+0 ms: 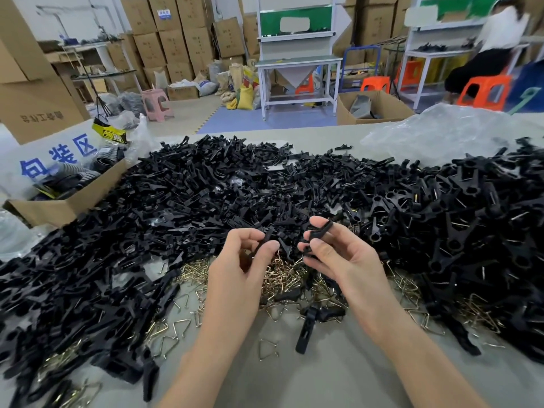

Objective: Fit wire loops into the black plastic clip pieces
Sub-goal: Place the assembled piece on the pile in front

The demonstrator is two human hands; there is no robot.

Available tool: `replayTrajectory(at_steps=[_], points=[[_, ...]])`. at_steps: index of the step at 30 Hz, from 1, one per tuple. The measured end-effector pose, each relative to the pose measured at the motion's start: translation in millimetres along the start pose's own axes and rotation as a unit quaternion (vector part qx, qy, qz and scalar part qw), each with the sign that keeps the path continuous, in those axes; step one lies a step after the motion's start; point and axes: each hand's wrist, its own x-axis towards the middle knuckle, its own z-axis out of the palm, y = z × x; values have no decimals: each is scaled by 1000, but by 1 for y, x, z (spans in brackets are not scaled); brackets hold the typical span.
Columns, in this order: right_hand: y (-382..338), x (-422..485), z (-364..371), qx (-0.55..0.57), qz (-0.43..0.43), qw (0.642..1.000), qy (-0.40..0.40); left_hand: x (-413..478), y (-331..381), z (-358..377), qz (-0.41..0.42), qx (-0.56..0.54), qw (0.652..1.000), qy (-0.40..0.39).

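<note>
My left hand (245,260) pinches a black plastic clip piece (264,241) between thumb and fingers. My right hand (332,251) grips another black clip piece (319,232), fingers curled round it. Both hands hover close together above a heap of brass-coloured wire loops (282,272) on the table. A huge pile of black clip pieces (206,195) spreads across the table behind and to both sides. A loose black clip (307,325) lies on the table below my hands, with a single wire loop (268,348) near it.
An open cardboard box (59,201) with packaged goods sits at the left. Crumpled clear plastic (441,134) lies at the back right. The grey table (338,378) shows bare near me. Beyond stand stacked cartons, workbenches, stools and a seated person (494,45).
</note>
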Motion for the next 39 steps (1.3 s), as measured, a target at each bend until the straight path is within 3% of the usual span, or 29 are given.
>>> replayTrajectory(at_steps=[8, 12, 23, 30, 39], points=[[3, -4, 9, -13, 3, 999, -46, 2, 10, 9, -88, -193, 975, -64], [4, -4, 9, -25, -1, 999, -44, -5, 14, 18, -105, -229, 967, -31], [4, -9, 13, 9, 5, 999, -51, -9, 12, 22, -122, -265, 956, -38], [4, -5, 10, -14, 10, 999, -29, -9, 11, 19, -88, -193, 976, -59], [1, -8, 12, 22, 23, 999, -19, -11, 18, 20, -98, -210, 973, -19]])
